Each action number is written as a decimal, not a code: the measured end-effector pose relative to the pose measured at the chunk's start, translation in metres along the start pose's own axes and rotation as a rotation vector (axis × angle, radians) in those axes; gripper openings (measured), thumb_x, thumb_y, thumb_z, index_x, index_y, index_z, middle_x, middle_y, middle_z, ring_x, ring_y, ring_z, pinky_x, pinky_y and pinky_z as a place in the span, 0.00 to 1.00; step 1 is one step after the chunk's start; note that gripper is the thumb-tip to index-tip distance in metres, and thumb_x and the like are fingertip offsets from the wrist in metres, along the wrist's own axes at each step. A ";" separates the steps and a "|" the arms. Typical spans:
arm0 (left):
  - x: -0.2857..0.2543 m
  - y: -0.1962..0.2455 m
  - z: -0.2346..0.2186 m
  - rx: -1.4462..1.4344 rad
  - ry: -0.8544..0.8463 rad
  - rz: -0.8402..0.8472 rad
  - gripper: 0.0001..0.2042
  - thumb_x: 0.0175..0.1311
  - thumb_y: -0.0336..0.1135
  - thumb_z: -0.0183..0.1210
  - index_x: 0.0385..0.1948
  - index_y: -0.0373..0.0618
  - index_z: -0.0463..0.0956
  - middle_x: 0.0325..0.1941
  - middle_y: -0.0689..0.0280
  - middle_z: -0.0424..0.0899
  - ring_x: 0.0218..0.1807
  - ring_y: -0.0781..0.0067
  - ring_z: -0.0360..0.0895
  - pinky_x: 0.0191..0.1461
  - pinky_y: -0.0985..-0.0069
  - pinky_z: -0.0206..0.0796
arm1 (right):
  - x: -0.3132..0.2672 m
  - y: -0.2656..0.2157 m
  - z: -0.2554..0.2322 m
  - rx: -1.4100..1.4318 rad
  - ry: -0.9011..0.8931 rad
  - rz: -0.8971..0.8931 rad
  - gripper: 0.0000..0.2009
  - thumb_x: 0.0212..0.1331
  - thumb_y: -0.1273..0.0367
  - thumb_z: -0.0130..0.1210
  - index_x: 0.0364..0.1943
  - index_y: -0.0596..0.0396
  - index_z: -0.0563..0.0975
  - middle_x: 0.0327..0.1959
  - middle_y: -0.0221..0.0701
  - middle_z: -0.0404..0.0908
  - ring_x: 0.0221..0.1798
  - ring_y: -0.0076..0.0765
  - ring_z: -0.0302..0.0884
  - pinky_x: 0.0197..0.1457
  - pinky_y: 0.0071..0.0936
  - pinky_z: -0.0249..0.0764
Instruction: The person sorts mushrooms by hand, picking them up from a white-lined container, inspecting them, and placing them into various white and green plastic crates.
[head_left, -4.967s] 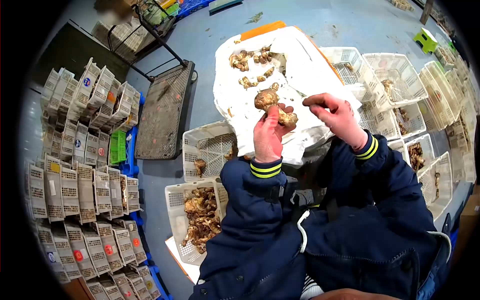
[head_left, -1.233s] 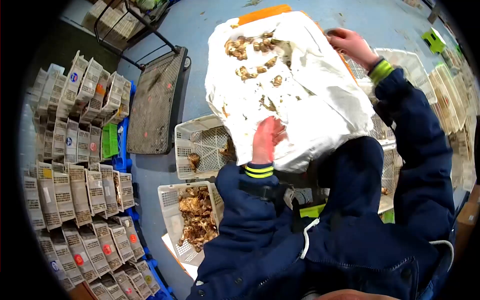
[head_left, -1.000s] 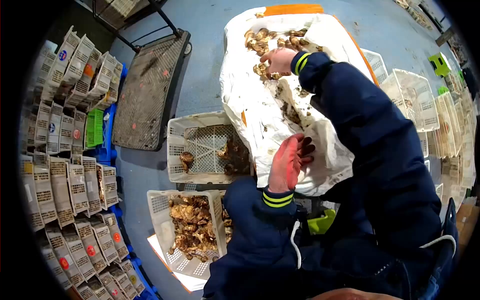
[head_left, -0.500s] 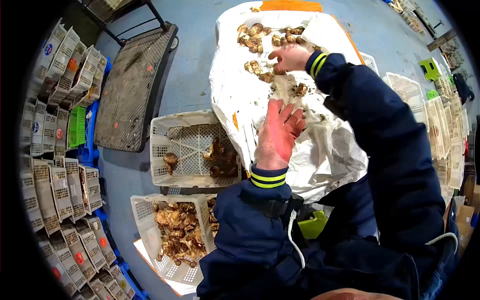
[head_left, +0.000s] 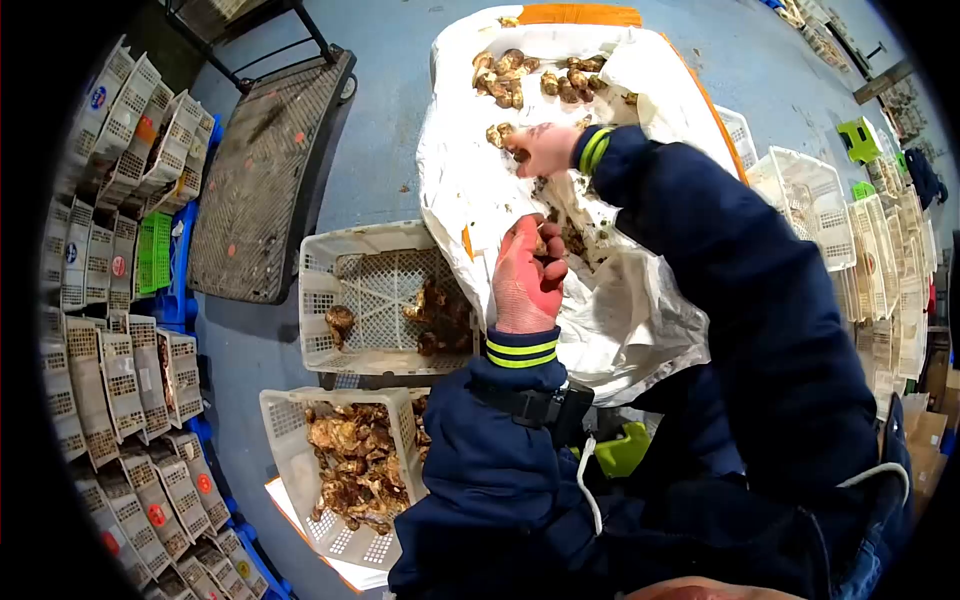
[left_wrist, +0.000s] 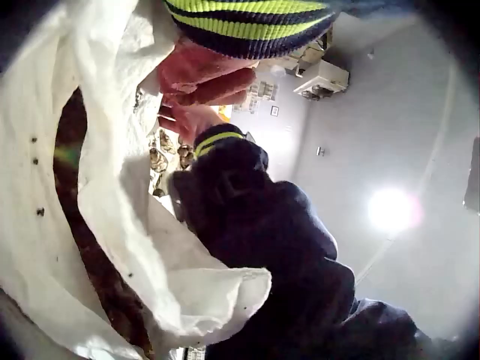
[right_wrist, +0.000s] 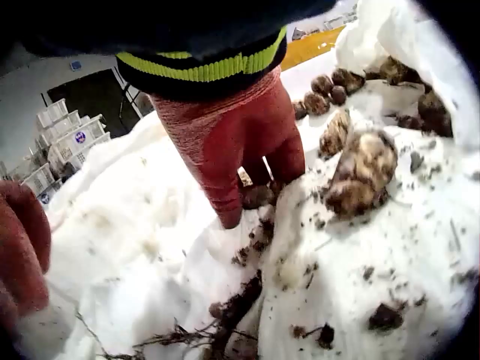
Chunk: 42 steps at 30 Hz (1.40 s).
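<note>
Stout brown-and-cream mushrooms lie on a white cloth (head_left: 455, 150) spread over a low work surface. My right hand (head_left: 545, 150) reaches across it, and in the right wrist view its thumb and fingers pinch a small dark mushroom (right_wrist: 259, 196) low over the cloth. Beside that hand a larger mushroom (right_wrist: 364, 172) lies on its side. Nearer my body is my left hand (head_left: 528, 285), palm turned inward and fingers curled. A brownish bit shows between its thumb and fingers; I cannot tell whether it is gripped. Further mushrooms (head_left: 505, 75) sit in groups toward the far end.
Left of the cloth stand a white crate (head_left: 320, 265) with a few mushrooms and a fuller crate (head_left: 285, 430). A flat trolley (head_left: 270, 180) and stacked baskets (head_left: 100, 370) lie further left. More crates (head_left: 810, 190) line the right. Dark soil crumbs (right_wrist: 386, 316) dot the cloth.
Five seconds ago my left hand held a large mushroom, since let go. In the last half second my right hand has shifted left and nearer; my left hand's spread fingers have curled.
</note>
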<state>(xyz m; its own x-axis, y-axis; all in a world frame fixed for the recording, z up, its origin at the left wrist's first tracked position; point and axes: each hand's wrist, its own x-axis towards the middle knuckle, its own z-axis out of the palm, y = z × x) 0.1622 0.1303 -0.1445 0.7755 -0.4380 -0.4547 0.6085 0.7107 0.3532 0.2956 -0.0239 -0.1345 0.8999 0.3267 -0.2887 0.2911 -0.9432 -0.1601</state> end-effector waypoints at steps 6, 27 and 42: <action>-0.001 0.004 0.018 -0.212 0.117 -0.106 0.18 0.58 0.46 0.53 0.43 0.45 0.64 0.35 0.64 0.71 0.35 0.70 0.72 0.35 0.79 0.68 | -0.022 -0.001 -0.038 0.434 -0.017 -0.107 0.19 0.50 0.66 0.52 0.49 0.54 0.70 0.37 0.36 0.79 0.36 0.32 0.76 0.38 0.26 0.71; -0.003 0.003 -0.001 -0.231 -0.118 -0.350 0.12 0.58 0.38 0.56 0.40 0.46 0.69 0.44 0.63 0.74 0.29 0.75 0.76 0.17 0.87 0.56 | -0.073 0.114 0.009 -0.371 -0.033 0.298 0.14 0.45 0.69 0.49 0.38 0.52 0.76 0.38 0.40 0.77 0.44 0.42 0.74 0.48 0.31 0.68; -0.009 -0.001 0.009 -0.101 -0.118 -0.272 0.12 0.61 0.33 0.50 0.47 0.50 0.69 0.38 0.61 0.76 0.30 0.76 0.75 0.20 0.86 0.61 | -0.144 0.098 -0.072 -0.323 0.057 0.223 0.15 0.56 0.70 0.42 0.48 0.46 0.71 0.40 0.32 0.77 0.42 0.33 0.75 0.39 0.28 0.74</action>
<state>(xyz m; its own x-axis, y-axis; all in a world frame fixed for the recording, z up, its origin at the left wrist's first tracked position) 0.1558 0.1284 -0.1330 0.6040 -0.6766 -0.4212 0.7814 0.6067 0.1458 0.2178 -0.1679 -0.0405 0.9666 0.1162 -0.2284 0.1651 -0.9640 0.2085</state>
